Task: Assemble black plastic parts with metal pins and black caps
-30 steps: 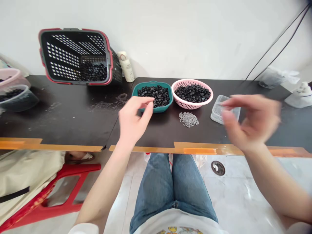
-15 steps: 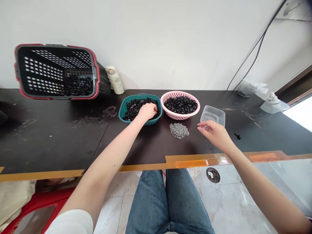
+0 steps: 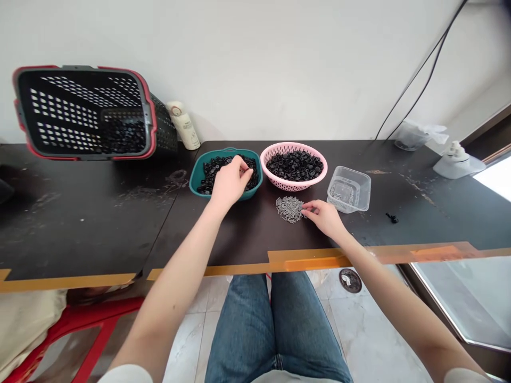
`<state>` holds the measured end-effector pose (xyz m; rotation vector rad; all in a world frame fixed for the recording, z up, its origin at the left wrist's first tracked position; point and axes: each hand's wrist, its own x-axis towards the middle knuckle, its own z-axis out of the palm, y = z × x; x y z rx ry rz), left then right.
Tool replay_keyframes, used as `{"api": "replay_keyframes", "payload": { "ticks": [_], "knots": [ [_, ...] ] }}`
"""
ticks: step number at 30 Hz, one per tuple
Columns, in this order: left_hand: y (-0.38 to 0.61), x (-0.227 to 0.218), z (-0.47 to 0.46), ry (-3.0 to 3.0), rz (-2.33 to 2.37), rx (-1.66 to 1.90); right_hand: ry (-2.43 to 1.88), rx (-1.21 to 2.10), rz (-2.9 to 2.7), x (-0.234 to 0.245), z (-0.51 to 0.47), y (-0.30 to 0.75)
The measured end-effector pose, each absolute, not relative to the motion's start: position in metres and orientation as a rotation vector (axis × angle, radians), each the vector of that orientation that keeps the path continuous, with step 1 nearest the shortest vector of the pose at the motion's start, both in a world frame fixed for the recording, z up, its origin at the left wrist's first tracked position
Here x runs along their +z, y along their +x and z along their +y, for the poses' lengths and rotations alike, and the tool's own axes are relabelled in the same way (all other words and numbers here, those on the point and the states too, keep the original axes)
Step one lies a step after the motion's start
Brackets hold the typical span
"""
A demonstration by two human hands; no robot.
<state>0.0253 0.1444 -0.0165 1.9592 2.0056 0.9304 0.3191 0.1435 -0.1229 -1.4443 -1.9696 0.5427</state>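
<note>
One long dark table (image 3: 88,229) runs along the white wall (image 3: 279,69). Toward its left, a black-and-red basket (image 3: 164,126) lies on its side, loose black parts (image 3: 125,135) inside. Right of it sit a teal basin (image 3: 196,175) and, just beside, a pink basket (image 3: 293,185), both heaped with more black parts; then a clear box (image 3: 361,192). Over the basin, the left hand (image 3: 228,185) keeps thumb and fingers close together; whether they grip a part, I cannot tell. The right hand (image 3: 326,218) curls its fingertips at the right edge of a pile of grey pins (image 3: 288,209); any hold is too small to make out. Farther right lie tiny black pieces (image 3: 393,218).
</note>
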Motion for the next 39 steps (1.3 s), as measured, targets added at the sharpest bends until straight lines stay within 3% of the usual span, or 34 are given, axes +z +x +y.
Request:
{"api": "replay_keyframes", "payload": {
  "ticks": [2,5,14,20,27,33,39],
  "knots": [
    [0.035,-0.022,0.106,1.821,1.689,1.212,-1.437,0.548,-1.956,-0.124,0.144,0.319],
    [0.053,-0.047,0.054,1.571,1.353,1.283,-1.427,0.548,-1.929,-0.125,0.142,0.320],
    [0.076,-0.118,0.019,1.358,1.569,1.243,-1.447,0.580,-1.821,-0.127,0.140,0.313],
    [0.076,-0.123,0.016,1.344,1.439,1.371,-1.398,0.814,-1.555,-0.109,0.105,0.306],
    [0.087,-0.123,-0.008,1.106,1.164,1.632,-0.931,1.245,-1.195,-0.120,0.016,0.244],
    [0.094,-0.127,-0.020,0.974,0.991,1.746,-0.862,1.124,-1.197,-0.122,-0.007,0.218],
    [0.095,-0.128,-0.022,0.959,0.926,1.755,-0.894,1.206,-1.107,-0.108,-0.010,0.228]
  ]
}}
